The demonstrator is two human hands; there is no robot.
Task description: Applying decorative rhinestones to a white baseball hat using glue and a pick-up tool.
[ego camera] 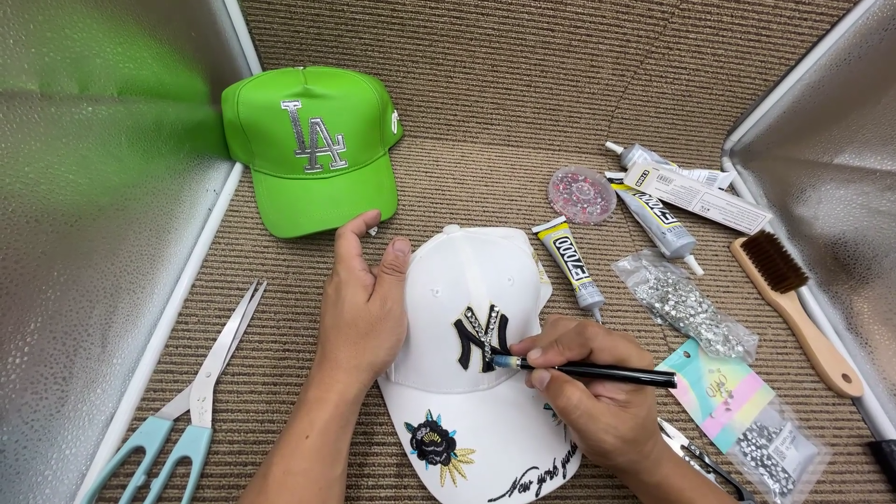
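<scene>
- Brown ribbed carpet serves as the tabletop (pixel 523 84), boxed in by silvery reflective panels on left and right.
- White cap (pixel 476 373) lies near centre, brim toward the viewer, with a black embroidered emblem on its front panel, partly filled with small stones.
- Left hand (pixel 366 308) lies flat and spread on the cap's left side, pinning it down; holding nothing.
- Right hand (pixel 593 392) is closed around a black pen-like tool (pixel 597 371), tip touching the emblem.
- Risk: cap crown is soft; if the left hand eases, the fabric may shift under the tip and a stone could land crooked.
- Risk: too much pressure may nudge neighbouring stones if they have not yet set.
- Risk: right forearm sits just beside the small snips (pixel 700 457) and stone packets (pixel 747 420); a sweep could scatter them.
- Glue tube (pixel 571 263) lies just right of the cap; green cap (pixel 313 149) far left; scissors (pixel 201 392) near left; brush (pixel 793 308) right.
</scene>
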